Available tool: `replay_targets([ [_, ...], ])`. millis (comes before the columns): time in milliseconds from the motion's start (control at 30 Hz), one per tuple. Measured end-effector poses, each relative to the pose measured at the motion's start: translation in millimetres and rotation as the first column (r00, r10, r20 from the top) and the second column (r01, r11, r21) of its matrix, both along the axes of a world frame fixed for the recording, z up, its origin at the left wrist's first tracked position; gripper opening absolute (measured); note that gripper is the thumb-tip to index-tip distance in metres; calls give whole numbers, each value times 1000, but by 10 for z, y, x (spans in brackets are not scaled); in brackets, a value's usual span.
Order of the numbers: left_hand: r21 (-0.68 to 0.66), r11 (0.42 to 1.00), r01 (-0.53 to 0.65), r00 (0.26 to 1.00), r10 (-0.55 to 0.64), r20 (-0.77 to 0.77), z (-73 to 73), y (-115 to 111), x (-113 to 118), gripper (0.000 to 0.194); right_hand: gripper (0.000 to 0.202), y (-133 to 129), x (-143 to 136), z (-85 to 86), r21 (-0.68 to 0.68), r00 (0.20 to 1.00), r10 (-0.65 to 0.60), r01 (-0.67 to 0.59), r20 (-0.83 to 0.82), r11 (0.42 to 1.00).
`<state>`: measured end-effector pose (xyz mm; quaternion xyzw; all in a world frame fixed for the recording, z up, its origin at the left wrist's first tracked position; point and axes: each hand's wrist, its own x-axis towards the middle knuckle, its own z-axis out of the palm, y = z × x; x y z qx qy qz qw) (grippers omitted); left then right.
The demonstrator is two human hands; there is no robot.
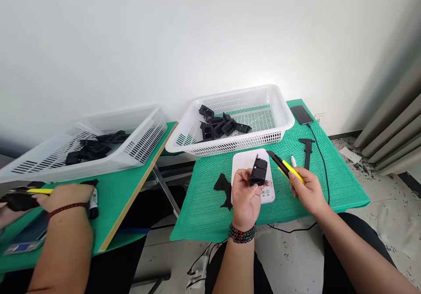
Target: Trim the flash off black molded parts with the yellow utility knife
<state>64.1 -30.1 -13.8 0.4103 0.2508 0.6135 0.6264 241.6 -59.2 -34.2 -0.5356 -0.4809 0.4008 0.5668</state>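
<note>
A small black plastic part [258,171] is held upright in my left hand [246,199], above a white scale [269,194]. My right hand [305,190] grips a yellow and black utility knife [289,169], its tip pointing up and left, a little to the right of the part. Blade and part are apart. Left of the scale, a flat irregular black piece [225,190] lies on the green mat [200,206]. Behind the knife are a white-capped marker [293,160] and a black caliper [307,152].
A white basket [230,147] holding several black parts stands at the back. A phone [301,114] with a cable lies at the back right. On the left table are another basket [144,141] and a co-worker's hands [67,197] with a yellow knife and a black part.
</note>
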Motion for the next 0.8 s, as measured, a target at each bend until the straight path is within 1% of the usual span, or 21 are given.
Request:
replay_targets([
  [133, -20, 999, -32, 999, 32, -19, -67, 48, -33, 43, 45, -17, -53, -11, 32, 993, 85, -82, -84, 996],
  [233, -63, 997, -35, 999, 33, -37, -69, 76, -23, 42, 43, 20, -67, -24, 61, 985, 77, -69, -155, 996],
  [333, -84, 996, -9, 999, 5, -52, -45, 80, 12, 40, 42, 60, -76, -36, 64, 961, 82, -67, -264, 996],
  [467, -82, 997, 12, 996, -19, -92, -58, 74, 51, 37, 41, 81, -101, -67, 57, 909, 186, -177, -373, 982],
  [533, -58, 998, 5, 985, -15, -174, -85, 75, 53, 37, 40, 85, -107, -84, 68, 885, 207, -197, -418, 978],
  [633, -1, 1000, 21, 944, -20, -329, -108, 67, 53, 37, 39, 95, -90, -93, 96, 863, 194, -169, -465, 981],
  [700, 77, 995, 61, 910, -24, -415, -105, 48, 65, 32, 40, 102, -71, -85, 96, 862, 185, -158, -471, 983],
  [800, 229, 972, 62, 875, 58, -481, -100, 11, 100, 26, 43, 109, -59, -68, 49, 879, 161, -156, -448, 987],
])
